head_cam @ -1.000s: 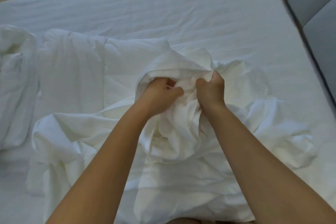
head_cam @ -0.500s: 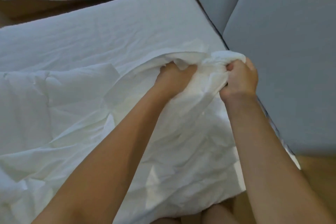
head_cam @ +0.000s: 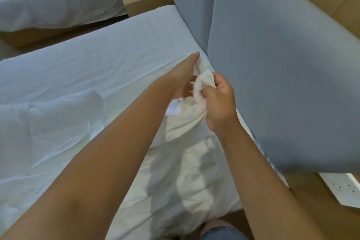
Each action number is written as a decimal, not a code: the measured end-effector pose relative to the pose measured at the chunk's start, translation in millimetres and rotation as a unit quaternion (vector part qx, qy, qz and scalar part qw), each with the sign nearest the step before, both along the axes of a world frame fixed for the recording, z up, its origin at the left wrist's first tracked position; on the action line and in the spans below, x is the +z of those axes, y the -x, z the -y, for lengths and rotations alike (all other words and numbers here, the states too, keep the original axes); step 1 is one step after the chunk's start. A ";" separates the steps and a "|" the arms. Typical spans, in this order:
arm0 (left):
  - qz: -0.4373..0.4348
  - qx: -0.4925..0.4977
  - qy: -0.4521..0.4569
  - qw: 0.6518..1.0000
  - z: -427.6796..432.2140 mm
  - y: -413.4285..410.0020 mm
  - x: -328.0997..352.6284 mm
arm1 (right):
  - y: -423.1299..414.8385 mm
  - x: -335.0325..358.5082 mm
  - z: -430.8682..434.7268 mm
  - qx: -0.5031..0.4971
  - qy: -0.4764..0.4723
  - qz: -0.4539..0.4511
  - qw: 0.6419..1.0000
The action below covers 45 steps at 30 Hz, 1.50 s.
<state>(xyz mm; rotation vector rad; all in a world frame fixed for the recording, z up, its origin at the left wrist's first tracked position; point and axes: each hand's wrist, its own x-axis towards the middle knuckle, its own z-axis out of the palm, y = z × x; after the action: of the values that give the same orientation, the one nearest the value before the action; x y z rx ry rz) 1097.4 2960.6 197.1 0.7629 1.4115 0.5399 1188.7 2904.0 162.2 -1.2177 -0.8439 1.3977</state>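
Left hand point(head_cam: 183, 82) and right hand point(head_cam: 219, 103) bunch a sheet corner point(head_cam: 203, 82) just beside the grey headboard point(head_cam: 282, 84).
Each grip is closed round the cloth.

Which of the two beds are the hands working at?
The near bed, against the grey headboard: left hand and right hand grip cloth at its corner. The other bed lies across the aisle, untouched.

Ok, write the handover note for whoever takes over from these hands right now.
Left hand: grips the bunched corner of the white cover, beside the grey headboard.
Right hand: grips the same corner, just below.
Done: corner is at the head end of the mattress.
Left: probably seat that corner, then spread the rumpled rest.
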 end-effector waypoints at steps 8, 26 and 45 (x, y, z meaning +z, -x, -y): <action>-0.168 -0.111 0.050 0.978 24.3 4.3 -39.2 | -11.5 -38.2 17.6 0.195 0.023 0.125 0.972; -0.029 -0.017 -0.044 0.998 60.2 30.1 -12.3 | 2.2 -39.0 -17.1 0.041 0.251 -0.235 0.938; -0.373 -0.294 -0.146 0.868 19.8 15.9 -77.1 | -65.9 -69.8 -7.6 0.101 0.125 -0.038 0.986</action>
<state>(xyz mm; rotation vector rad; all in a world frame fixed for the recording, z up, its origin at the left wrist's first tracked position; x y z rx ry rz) 1081.5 2940.9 120.0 1.7049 1.6858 -0.0587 1254.5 2911.6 92.4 -1.2835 -0.7717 1.7461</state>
